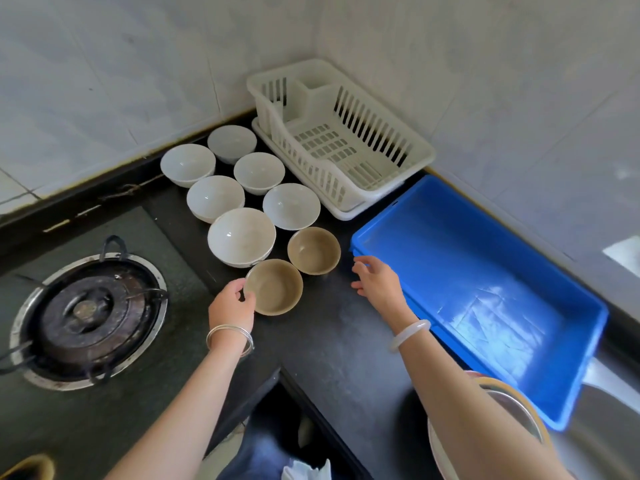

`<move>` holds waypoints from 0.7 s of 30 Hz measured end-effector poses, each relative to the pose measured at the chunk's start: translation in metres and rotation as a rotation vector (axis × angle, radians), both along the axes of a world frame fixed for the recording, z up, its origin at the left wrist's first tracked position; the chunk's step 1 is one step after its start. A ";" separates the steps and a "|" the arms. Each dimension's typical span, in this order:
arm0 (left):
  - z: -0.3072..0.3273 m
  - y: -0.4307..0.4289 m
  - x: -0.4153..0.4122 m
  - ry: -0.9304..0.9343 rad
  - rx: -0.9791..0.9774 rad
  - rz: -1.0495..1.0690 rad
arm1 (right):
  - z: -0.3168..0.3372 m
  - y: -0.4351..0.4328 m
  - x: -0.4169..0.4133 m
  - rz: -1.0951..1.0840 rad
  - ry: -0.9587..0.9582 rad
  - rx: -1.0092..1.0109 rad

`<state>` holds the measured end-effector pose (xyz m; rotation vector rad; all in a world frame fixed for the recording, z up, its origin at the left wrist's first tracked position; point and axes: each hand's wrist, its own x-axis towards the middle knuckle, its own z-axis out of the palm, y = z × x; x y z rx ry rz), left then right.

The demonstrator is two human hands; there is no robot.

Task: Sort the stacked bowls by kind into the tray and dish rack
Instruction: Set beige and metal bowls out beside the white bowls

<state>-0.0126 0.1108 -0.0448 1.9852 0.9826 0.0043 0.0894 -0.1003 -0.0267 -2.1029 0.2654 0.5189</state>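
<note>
Head view: near brown bowl (274, 286) on the counter is pinched at its left rim by the left hand (231, 301); the right hand (377, 280), spread and empty, is shown between the bowl and the blue tray (381, 223) to its right

Six white bowls (241, 236), two brown bowls (313, 250) upright beside empty rack (341, 133), tray (485, 282)

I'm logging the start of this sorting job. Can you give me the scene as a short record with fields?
white bowls: six positions of glossy white ceramic bowls on the black countertop
brown bowls: two tan ceramic bowls
left hand: fingers on the near tan bowl's rim
right hand: open, beside the blue tray
blue plastic tray: holds no bowls
white plastic dish rack: holds no bowls
</note>
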 end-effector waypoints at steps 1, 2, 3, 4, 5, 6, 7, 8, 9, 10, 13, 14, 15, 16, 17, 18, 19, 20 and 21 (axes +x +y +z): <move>0.006 -0.007 0.000 -0.024 0.015 -0.026 | 0.008 -0.010 -0.009 0.021 -0.039 -0.019; 0.012 -0.016 0.000 -0.039 0.015 -0.060 | 0.015 -0.022 -0.019 0.034 -0.073 -0.042; 0.017 -0.027 0.001 -0.050 -0.001 -0.103 | 0.021 -0.036 -0.029 0.038 -0.105 -0.073; 0.021 -0.040 0.002 -0.060 -0.032 -0.150 | 0.026 -0.051 -0.040 0.032 -0.129 -0.109; 0.024 -0.054 0.003 -0.070 -0.074 -0.206 | 0.030 -0.068 -0.052 0.012 -0.141 -0.144; 0.026 -0.069 0.004 -0.076 -0.114 -0.272 | 0.033 -0.085 -0.065 -0.021 -0.140 -0.171; 0.027 -0.085 0.005 -0.072 -0.137 -0.349 | 0.033 -0.102 -0.078 -0.059 -0.132 -0.198; 0.027 -0.101 0.006 -0.057 -0.144 -0.430 | 0.034 -0.119 -0.092 -0.097 -0.125 -0.230; 0.027 -0.117 0.005 -0.037 -0.146 -0.507 | 0.032 -0.136 -0.107 -0.135 -0.122 -0.274; 0.027 -0.134 0.004 -0.019 -0.151 -0.575 | 0.031 -0.152 -0.122 -0.170 -0.122 -0.328; 0.026 -0.187 -0.006 -0.012 -0.139 -0.742 | 0.026 -0.195 -0.164 -0.245 -0.122 -0.561; 0.026 -0.203 -0.011 -0.014 -0.123 -0.798 | 0.024 -0.206 -0.176 -0.261 -0.127 -0.624; 0.026 -0.218 -0.016 -0.017 -0.112 -0.852 | 0.022 -0.215 -0.186 -0.276 -0.129 -0.665; 0.026 -0.232 -0.021 -0.020 -0.109 -0.897 | 0.021 -0.222 -0.195 -0.289 -0.127 -0.691; 0.027 -0.244 -0.026 -0.024 -0.107 -0.931 | 0.019 -0.226 -0.202 -0.297 -0.122 -0.706; 0.028 -0.255 -0.030 -0.029 -0.102 -0.960 | 0.017 -0.229 -0.208 -0.303 -0.117 -0.714; 0.028 -0.263 -0.033 -0.033 -0.089 -0.990 | 0.015 -0.231 -0.212 -0.316 -0.112 -0.717; 0.028 -0.270 -0.037 -0.035 -0.065 -1.021 | 0.013 -0.231 -0.215 -0.336 -0.106 -0.719; 0.027 -0.275 -0.039 -0.038 -0.036 -1.048 | 0.012 -0.232 -0.218 -0.358 -0.098 -0.720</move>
